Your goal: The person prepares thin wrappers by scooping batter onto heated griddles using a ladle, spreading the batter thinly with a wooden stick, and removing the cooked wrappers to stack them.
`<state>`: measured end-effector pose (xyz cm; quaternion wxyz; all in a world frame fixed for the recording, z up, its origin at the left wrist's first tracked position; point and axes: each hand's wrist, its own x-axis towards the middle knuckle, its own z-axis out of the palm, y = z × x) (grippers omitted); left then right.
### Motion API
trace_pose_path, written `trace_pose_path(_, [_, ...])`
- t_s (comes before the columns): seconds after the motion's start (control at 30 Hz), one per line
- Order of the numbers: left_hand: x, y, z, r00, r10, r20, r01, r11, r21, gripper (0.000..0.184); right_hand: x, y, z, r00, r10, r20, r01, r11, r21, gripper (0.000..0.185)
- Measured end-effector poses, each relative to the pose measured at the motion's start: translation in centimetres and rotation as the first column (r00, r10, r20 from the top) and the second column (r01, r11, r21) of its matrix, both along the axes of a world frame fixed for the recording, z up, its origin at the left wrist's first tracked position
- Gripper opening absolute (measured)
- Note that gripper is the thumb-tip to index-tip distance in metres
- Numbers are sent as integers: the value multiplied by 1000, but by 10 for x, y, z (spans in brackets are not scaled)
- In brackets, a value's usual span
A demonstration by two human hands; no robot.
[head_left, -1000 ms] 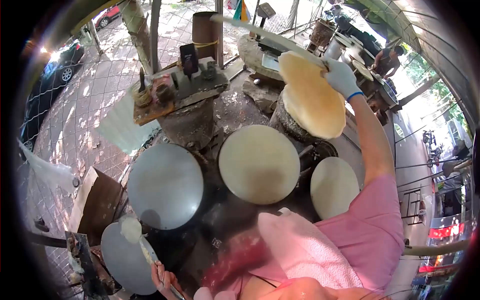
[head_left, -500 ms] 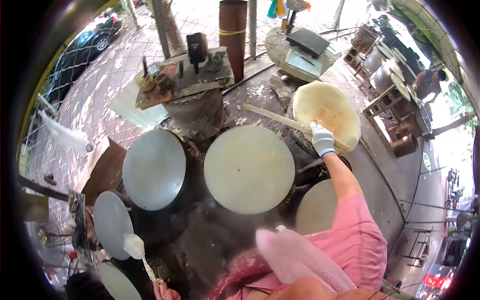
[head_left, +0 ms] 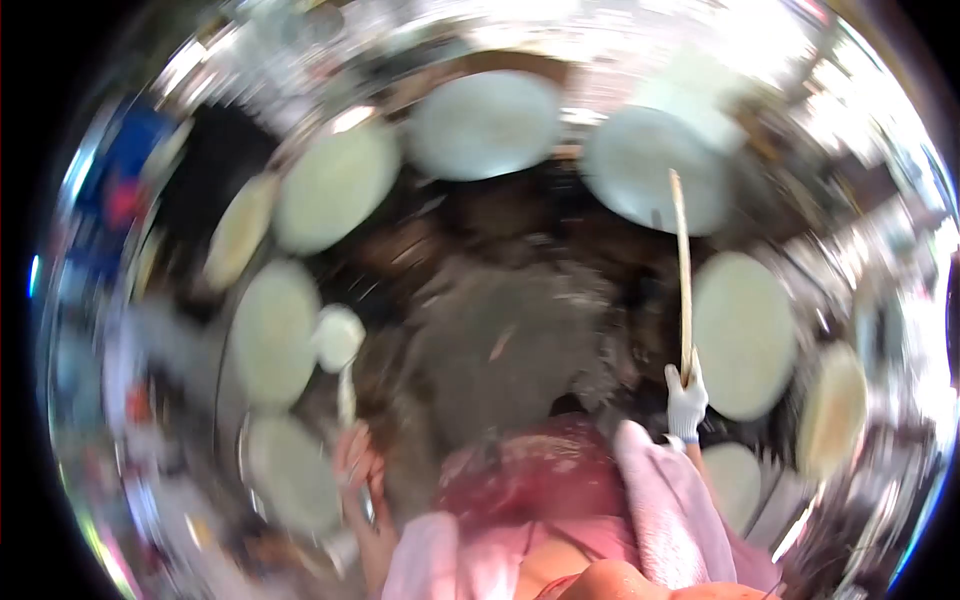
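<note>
Bare, my left hand (head_left: 358,465) grips the handle of a ladle (head_left: 340,338) whose round bowl looks coated in pale batter. That bowl is beside a round griddle (head_left: 275,335) on the left. My right hand (head_left: 687,408), in a white glove, is closed around the lower end of a long, flat wooden stick (head_left: 683,265). The stick points away from me, its far tip over a bare grey griddle (head_left: 650,165). Close to the right glove lies a griddle with a pale sheet (head_left: 745,335). Motion blur hides fine detail.
Several more round griddles stand in a ring around me, among them a pale one (head_left: 338,188) and a grey one (head_left: 487,125). A light brown flatbread stack (head_left: 835,412) is at the right. Dark floor (head_left: 510,340) fills the middle.
The view has swung to the left. My right hand has drawn the stick away from the flatbread stack and now holds it pointing forward. My left hand still has the ladle.
</note>
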<state>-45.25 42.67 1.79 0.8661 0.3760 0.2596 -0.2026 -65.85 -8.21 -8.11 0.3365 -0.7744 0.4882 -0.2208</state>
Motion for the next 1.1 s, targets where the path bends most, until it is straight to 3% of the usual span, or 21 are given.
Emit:
trace_pose_path(0.07, [-16,72,-6,993,114,-12,-114,992,-50,33,69,98,5,963,231,141,-249,961,121,65])
trace_pose_path(0.13, [-22,152,-3,994,107,-25,-110,983,-148,33,118,195,30,928,371,-38,-337,877,342,64])
trace_pose_path(0.17, [-22,190,1,996,85,-28,-89,975,-203,34,138,236,17,881,471,41,-465,847,257,66])
trace_pose_path(0.2, [-29,231,-9,988,150,-35,-148,988,45,32,141,274,-7,821,559,118,-571,805,158,64])
trace_pose_path(0.23, [-28,267,-28,977,207,-53,-184,941,286,30,158,316,9,802,585,118,-588,739,330,62])
trace_pose_path(0.27, [-25,301,-48,964,255,-78,-182,841,509,28,168,349,11,745,656,124,-649,668,365,61])
trace_pose_path(0.33, [-20,368,-100,970,195,-147,23,526,850,23,183,404,6,569,816,99,-800,521,299,61])
trace_pose_path(0.37, [-21,396,-127,963,169,-208,146,319,936,21,190,426,13,544,839,16,-782,500,371,62])
trace_pose_path(0.43, [-23,449,-169,917,-167,-361,326,-203,923,19,193,455,10,490,865,-110,-718,472,512,64])
trace_pose_path(0.47, [-21,472,-194,826,-302,-475,308,-465,830,18,194,468,11,500,857,-126,-663,472,582,62])
trace_pose_path(0.57, [-1,523,-311,775,-477,-415,254,-368,895,18,205,500,30,459,860,-224,-603,486,632,60])
trace_pose_path(0.63, [51,515,-266,767,-466,-440,263,-397,879,21,216,524,37,450,829,-333,-541,549,637,64])
trace_pose_path(0.73, [70,514,-243,593,-542,-596,364,-480,798,23,212,532,20,597,770,-226,-515,584,628,55])
trace_pose_path(0.83, [-4,522,-351,671,-697,-253,115,-240,964,29,207,531,15,565,799,-205,-460,512,726,57])
trace_pose_path(0.87, [-32,506,-355,906,-394,-154,317,391,864,33,202,526,0,553,808,-203,-412,477,777,58])
trace_pose_path(0.9, [-46,487,-329,941,-273,-201,338,712,615,38,200,526,-11,458,868,-191,-466,418,780,60])
trace_pose_path(0.93, [-58,467,-299,934,-122,-335,238,914,329,44,195,525,-19,362,915,-180,-513,357,781,61])
trace_pose_path(0.97, [-81,451,-302,937,20,-348,49,981,188,48,188,523,-23,265,948,-174,-551,297,779,62])
trace_pose_path(1.0, [-93,439,-288,920,1,-392,-7,1000,-14,48,182,525,-23,120,988,-99,-675,154,721,63])
trace_pose_path(1.07, [-113,406,-276,949,149,-280,-219,946,-240,44,174,533,-22,-127,965,-227,-627,99,772,59])
trace_pose_path(1.1, [-110,385,-250,924,254,-286,-323,918,-230,41,163,532,-25,-200,940,-277,-610,102,785,58])
